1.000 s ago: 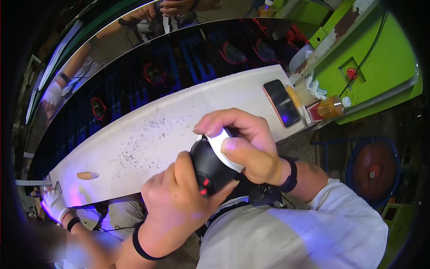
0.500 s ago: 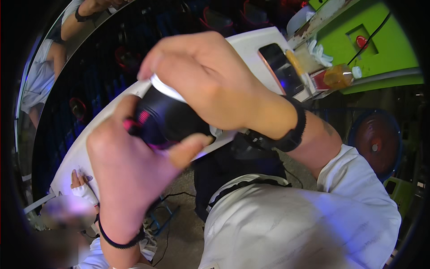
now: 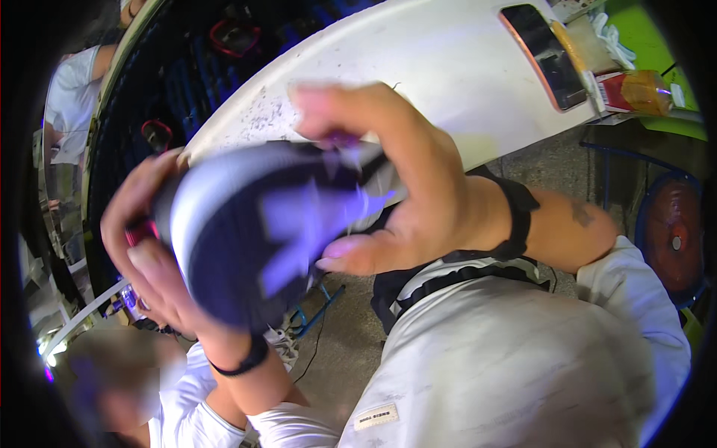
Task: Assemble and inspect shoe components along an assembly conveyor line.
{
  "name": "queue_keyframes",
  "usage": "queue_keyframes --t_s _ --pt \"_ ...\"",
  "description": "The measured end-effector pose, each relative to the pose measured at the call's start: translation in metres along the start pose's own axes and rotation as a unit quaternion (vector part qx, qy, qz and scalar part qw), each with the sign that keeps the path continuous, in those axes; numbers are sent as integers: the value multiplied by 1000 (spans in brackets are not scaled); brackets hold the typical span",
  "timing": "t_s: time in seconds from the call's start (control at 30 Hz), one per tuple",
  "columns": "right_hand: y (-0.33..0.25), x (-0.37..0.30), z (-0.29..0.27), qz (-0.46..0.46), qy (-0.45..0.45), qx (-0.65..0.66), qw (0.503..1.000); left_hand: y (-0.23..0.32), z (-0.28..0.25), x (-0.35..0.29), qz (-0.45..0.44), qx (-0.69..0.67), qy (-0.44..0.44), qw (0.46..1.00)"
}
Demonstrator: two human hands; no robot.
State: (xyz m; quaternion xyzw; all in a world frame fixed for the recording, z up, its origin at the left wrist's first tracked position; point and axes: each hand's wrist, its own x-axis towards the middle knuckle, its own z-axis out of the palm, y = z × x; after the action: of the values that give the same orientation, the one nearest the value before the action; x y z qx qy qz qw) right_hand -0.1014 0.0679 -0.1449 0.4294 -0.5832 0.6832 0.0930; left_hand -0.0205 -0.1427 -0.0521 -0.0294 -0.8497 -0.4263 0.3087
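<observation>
A dark sneaker [image 3: 231, 246] with a white sole edge and a pale mark on its side is held up in front of me, blurred by motion. Wrapped round its sole side, my left hand [image 3: 153, 254] grips it from the left, fingers partly behind it. My right hand [image 3: 418, 179] is at its other end, where the thumb and fingers curve around the upper by some pale thin strands that look like laces. A small red-pink spot shows between the left fingers; I cannot tell what it is.
Behind the shoe runs a white tabletop [image 3: 441, 60] with a curved edge. On it lie a phone [image 3: 544, 56], a white glove [image 3: 614, 43] and a bottle of amber liquid [image 3: 646, 93]. Dark machinery with red-rimmed shapes lies beyond. Another person [image 3: 194, 418] is at lower left; a round brown stool [image 3: 676, 239] stands right.
The shoe has turned, so its side and white sole edge now face me. My right hand has shifted from over its top to its right end. The view has shifted too.
</observation>
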Motion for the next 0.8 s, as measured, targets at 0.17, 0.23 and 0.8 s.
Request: queue_keyframes --t_s 0.17,0.23,0.8 --pt "-17 -23 19 63 -95 -70 991 55 -17 -79 -62 30 -19 997" --pt "-23 -32 29 75 -140 -126 979 67 -35 -95 -86 163 -93 978" --pt "-39 -34 39 -19 -132 -135 982 57 -42 -122 -266 105 -36 957"
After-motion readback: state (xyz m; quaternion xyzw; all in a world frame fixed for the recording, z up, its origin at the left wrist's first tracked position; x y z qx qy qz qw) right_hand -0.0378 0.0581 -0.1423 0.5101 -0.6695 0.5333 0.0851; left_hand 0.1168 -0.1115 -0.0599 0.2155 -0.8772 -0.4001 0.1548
